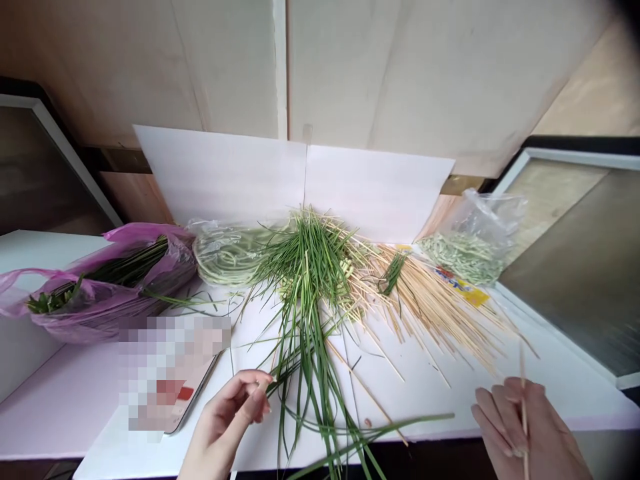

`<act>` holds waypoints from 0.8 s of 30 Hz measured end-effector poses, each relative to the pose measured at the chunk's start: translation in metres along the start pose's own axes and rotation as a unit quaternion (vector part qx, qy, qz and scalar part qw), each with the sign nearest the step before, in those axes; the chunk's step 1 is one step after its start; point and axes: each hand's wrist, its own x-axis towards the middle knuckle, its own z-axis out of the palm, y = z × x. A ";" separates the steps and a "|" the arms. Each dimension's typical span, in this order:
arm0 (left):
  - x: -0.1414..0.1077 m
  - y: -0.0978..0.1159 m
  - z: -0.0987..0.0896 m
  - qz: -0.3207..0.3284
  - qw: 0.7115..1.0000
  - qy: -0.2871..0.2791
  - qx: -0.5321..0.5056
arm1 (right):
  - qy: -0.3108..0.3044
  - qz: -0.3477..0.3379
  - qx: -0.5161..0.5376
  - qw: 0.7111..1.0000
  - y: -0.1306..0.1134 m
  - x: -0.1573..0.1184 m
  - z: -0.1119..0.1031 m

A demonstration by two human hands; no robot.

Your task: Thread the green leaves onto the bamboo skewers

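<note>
My right hand (525,423), at the lower right, is closed around a thin bamboo skewer (523,417) that stands nearly upright. Thumb and forefinger of my left hand (237,413) are pinched together beside the long blades of the chives (315,340). Whatever lies between those fingertips is too small to make out. The chives form a loose green heap in the middle of the white table, their long ends trailing over its front edge. Right of them, many loose bamboo skewers (435,307) lie fanned out, with a small tied green bundle (393,273) on top.
A pink plastic bag (165,267) of long green stalks lies at the left. Behind are a clear bag of pale green strands (225,253) and another clear bag (460,253) of pale green pieces. A phone (187,393), partly blurred, lies left of my left hand. White boards (370,190) stand behind.
</note>
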 end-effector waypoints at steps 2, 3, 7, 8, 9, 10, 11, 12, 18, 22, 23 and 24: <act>-0.002 0.003 0.003 0.014 0.999 -0.019 0.048 | 0.030 0.004 -0.006 1.000 0.001 -0.009 -0.002; -0.002 0.004 0.006 0.025 0.996 -0.030 0.076 | 0.047 0.006 -0.008 0.999 0.002 -0.012 -0.004; 0.000 0.015 0.035 0.110 0.968 -0.122 0.192 | 0.110 0.015 0.010 0.994 0.011 -0.022 -0.014; 0.001 0.020 0.049 0.144 0.951 -0.167 0.215 | 0.119 0.018 0.014 0.993 0.013 -0.025 -0.018; 0.002 0.025 0.065 0.180 0.929 -0.219 0.236 | 0.124 0.022 0.019 0.992 0.016 -0.028 -0.022; 0.003 0.031 0.083 0.219 0.903 -0.268 0.256 | 0.124 0.025 0.023 0.992 0.018 -0.032 -0.027; 0.004 0.036 0.102 0.254 0.873 -0.308 0.280 | 0.122 0.025 0.025 0.992 0.021 -0.035 -0.031; 0.006 0.040 0.123 0.283 0.843 -0.338 0.307 | 0.120 0.022 0.023 0.992 0.022 -0.039 -0.036; 0.025 0.039 0.216 0.277 0.711 -0.426 0.486 | 0.139 0.002 -0.049 0.989 0.024 -0.065 -0.058; 0.034 0.028 0.227 0.245 0.695 -0.446 0.507 | 0.119 0.024 -0.130 0.984 0.028 -0.082 -0.074; 0.035 0.026 0.226 0.235 0.702 -0.447 0.503 | 0.103 0.029 -0.155 0.982 0.030 -0.085 -0.078; 0.036 0.024 0.224 0.225 0.713 -0.446 0.492 | 0.087 0.034 -0.178 0.980 0.032 -0.087 -0.082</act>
